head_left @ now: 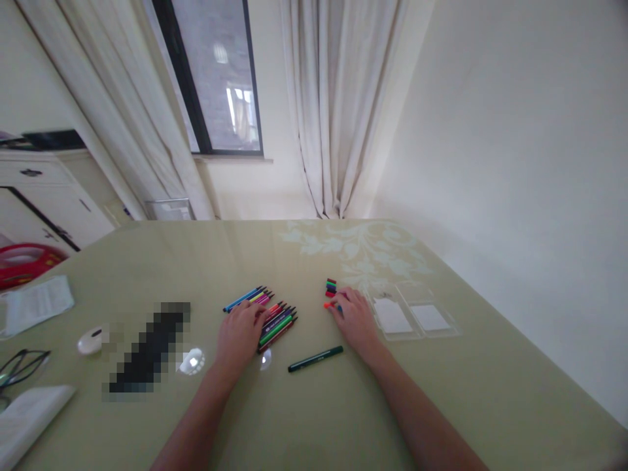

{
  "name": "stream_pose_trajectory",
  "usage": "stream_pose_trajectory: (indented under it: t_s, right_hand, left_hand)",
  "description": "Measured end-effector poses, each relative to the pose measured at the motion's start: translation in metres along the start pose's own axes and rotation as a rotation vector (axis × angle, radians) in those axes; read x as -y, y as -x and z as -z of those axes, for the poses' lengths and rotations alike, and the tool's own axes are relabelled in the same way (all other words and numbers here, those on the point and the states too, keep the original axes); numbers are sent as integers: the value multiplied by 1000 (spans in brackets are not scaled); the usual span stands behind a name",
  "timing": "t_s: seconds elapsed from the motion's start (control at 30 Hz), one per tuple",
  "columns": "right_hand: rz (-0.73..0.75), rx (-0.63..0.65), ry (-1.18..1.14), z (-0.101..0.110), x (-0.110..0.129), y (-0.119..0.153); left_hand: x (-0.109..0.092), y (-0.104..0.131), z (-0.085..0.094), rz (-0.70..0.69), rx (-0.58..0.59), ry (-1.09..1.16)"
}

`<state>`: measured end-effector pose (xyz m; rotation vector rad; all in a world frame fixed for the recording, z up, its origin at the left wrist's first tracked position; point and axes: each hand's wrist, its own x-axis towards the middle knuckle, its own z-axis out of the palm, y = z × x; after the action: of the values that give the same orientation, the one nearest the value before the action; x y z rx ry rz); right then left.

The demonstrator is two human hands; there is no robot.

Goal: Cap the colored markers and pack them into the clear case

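On the tabletop lies a row of uncapped felt-tip pens (277, 328) in several colours, their dark tips pointing up and to the right. My left hand (241, 333) rests over the row's middle, its curled fingers pressed on the pens and hiding part of them. My right hand (354, 319) bends its fingers around small coloured pen caps beside the row. An orange cap (328, 305) shows at its fingertips, and a short stack of caps (331, 286) lies just beyond. Between my forearms is a capped dark green felt-tip pen (315, 359), touched by neither hand.
Right of my right hand lies an open clear plastic case (417, 333) with white inserts. At left are a white mouse-like object (91, 341), a blurred-out dark object (150, 350), eyeglasses (24, 366) and a white packet (36, 304). A wall borders the table's right side.
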<state>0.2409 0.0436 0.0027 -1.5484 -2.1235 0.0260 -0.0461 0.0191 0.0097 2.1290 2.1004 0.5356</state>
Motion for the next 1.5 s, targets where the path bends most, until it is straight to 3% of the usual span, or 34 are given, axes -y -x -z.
stream_pose_trajectory:
  t_s: [0.2,0.37,0.53,0.67,0.93,1.03,1.1,1.27,1.5]
  right_hand:
    - [2,-21,-98,-3,-3,0]
    - [-29,-56,-428,1,2,-2]
    - [-138,14,-738,9,12,0]
    - [-185,59,-857,11,16,-1]
    - [-213,45,-866,12,17,0]
    - [-207,27,-827,14,18,0]
    - [-203,17,-818,15,19,0]
    - [-181,-10,-817,17,19,0]
    - [-172,17,-825,19,22,1]
  left_hand:
    - [-1,-1,-1,10,9,-9]
    - [-3,-1,3,8,38,-23]
    - [-3,-1,5,-13,47,-21]
    - [0,0,1,-23,28,3]
    - [-1,-1,-4,-12,-4,2]
    - [-6,-3,-1,29,-27,109]
    - [-11,-3,1,-23,-37,242]
    - [-25,3,-2,-324,-50,413]
    - [-33,8,-3,-366,-25,405]
